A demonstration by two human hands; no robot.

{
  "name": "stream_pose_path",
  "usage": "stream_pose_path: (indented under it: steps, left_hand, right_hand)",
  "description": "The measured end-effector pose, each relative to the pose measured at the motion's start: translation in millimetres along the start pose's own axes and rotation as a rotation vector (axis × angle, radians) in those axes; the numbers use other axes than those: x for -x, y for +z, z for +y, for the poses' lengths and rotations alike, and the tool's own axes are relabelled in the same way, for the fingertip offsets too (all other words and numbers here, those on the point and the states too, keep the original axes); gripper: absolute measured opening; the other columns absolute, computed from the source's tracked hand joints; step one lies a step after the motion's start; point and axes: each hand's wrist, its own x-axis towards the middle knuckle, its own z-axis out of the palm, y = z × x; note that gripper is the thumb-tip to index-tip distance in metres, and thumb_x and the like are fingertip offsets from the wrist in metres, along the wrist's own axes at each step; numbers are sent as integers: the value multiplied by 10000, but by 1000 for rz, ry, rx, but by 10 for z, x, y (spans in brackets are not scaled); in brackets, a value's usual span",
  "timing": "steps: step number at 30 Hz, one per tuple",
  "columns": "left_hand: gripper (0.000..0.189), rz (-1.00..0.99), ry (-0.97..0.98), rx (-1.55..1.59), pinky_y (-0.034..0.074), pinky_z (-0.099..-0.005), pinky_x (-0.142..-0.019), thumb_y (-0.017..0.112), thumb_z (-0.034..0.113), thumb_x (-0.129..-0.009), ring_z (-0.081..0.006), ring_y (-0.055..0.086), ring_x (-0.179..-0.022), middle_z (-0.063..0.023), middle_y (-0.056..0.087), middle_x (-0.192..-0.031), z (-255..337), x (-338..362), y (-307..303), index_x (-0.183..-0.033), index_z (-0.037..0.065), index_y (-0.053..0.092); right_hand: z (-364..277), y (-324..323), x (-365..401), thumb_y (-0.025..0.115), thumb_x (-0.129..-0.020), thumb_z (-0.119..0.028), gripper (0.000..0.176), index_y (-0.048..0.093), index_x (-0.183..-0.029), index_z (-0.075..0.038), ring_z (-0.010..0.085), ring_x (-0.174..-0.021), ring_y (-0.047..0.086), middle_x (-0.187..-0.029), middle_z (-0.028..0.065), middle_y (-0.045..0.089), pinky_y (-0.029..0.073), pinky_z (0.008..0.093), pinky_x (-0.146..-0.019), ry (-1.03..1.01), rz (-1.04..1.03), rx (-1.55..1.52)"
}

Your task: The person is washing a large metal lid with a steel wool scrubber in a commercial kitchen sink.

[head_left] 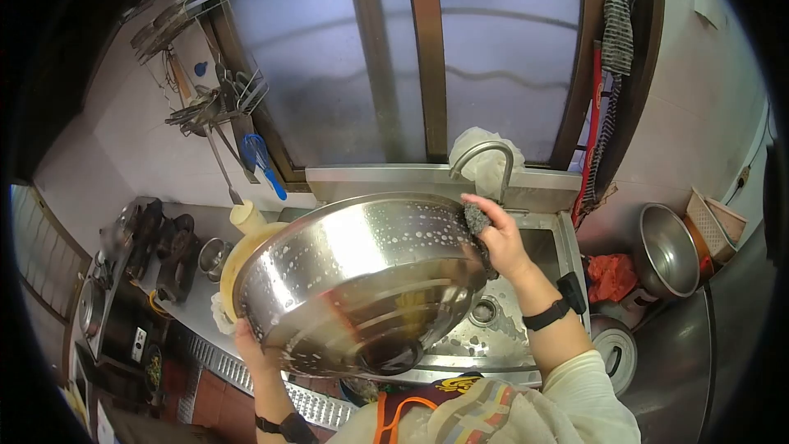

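Note:
A large, shiny steel basin (362, 271) is tilted on its side over the sink (485, 337), its outer wall dotted with suds or water drops. My left hand (251, 347) grips it at the lower left; part of those fingers is hidden behind the metal. At the upper right, my right hand (503, 238) is closed around a grey steel wool scrubber (475, 219) and presses it to the basin's edge. Behind the basin, a yellowish round vessel (230, 279) shows only in part.
A curved faucet (485, 148) rises behind the sink, with a pale bag around it. Utensils and a blue whisk (261, 166) hang on the left wall. To the right are a steel bowl (668, 248), a red plastic bag (610, 277) and a lidded pot (615, 353). Stove burners (175, 255) stand at left.

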Motion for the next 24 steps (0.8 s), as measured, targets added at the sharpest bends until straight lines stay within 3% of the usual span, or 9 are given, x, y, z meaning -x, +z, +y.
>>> stream_pose_path:
  steps: [3,5,8,9,14,18,21,23,24]
  left_hand:
    - [446,-72,-9,-180,491,-311,-751,485,390,-897,-216,605,-841,-94,610,-978,-51,-8,89,-1121,6,525]
    - [386,-231,120,-305,312,-205,-419,531,390,-891,-96,450,-476,2,497,-577,182,85,456,-710,49,515]
    - [377,-307,-49,-383,282,-216,-456,527,340,-909,-73,399,-513,27,467,-595,547,217,1023,-689,36,506]
    - [393,-294,148,-495,302,-220,-512,538,302,-915,-58,384,-585,41,451,-620,451,140,1049,-652,15,493]
    - [386,-264,133,-538,333,-218,-554,545,293,-920,-59,397,-636,43,475,-660,352,316,1315,-697,-22,537]
    - [388,-228,104,-569,358,-223,-567,528,299,-931,-68,414,-646,34,493,-672,406,356,1540,-728,-31,553]
    - [394,-207,98,-605,366,-222,-572,501,299,-945,-72,423,-652,29,498,-678,407,379,1488,-743,-35,558]
    - [400,-194,93,-594,368,-224,-573,485,301,-951,-74,426,-655,25,500,-682,380,375,1411,-751,-37,559]
    - [403,-187,87,-580,369,-226,-573,480,303,-954,-76,426,-656,22,501,-684,359,370,1368,-755,-39,559]
  right_hand:
    - [-257,-160,-122,400,-757,31,469,541,-1203,-4,136,-1017,534,-1104,74,598,405,272,-910,-61,-52,37]
    - [-371,-218,-242,383,-726,35,517,541,-1217,-11,127,-990,541,-1103,69,601,414,263,-892,-125,-88,87]
    - [-730,-195,-380,405,-726,19,518,548,-1221,-40,147,-986,557,-1106,94,607,430,276,-877,-120,-153,207]
    - [-822,-169,-407,416,-729,11,513,551,-1220,-50,160,-987,565,-1104,107,609,435,284,-874,-103,-170,264]
    - [-1079,351,-305,531,-760,-90,461,548,-1220,-76,381,-1037,537,-1098,242,555,437,418,-911,-392,43,765]
    - [-1226,1162,195,584,-733,-123,463,557,-1192,-65,397,-1099,511,-1148,261,522,373,499,-976,-646,-112,762]
    - [-1019,1005,-60,552,-757,-106,408,562,-1162,-59,400,-1007,536,-1084,273,527,434,479,-882,-610,197,869]
    - [-979,673,-386,460,-829,-91,335,578,-1140,-53,388,-858,564,-974,267,559,462,450,-774,-80,235,710]
    - [-730,514,-569,461,-834,-110,326,583,-1129,-43,380,-834,571,-941,256,570,468,442,-765,-147,342,697]
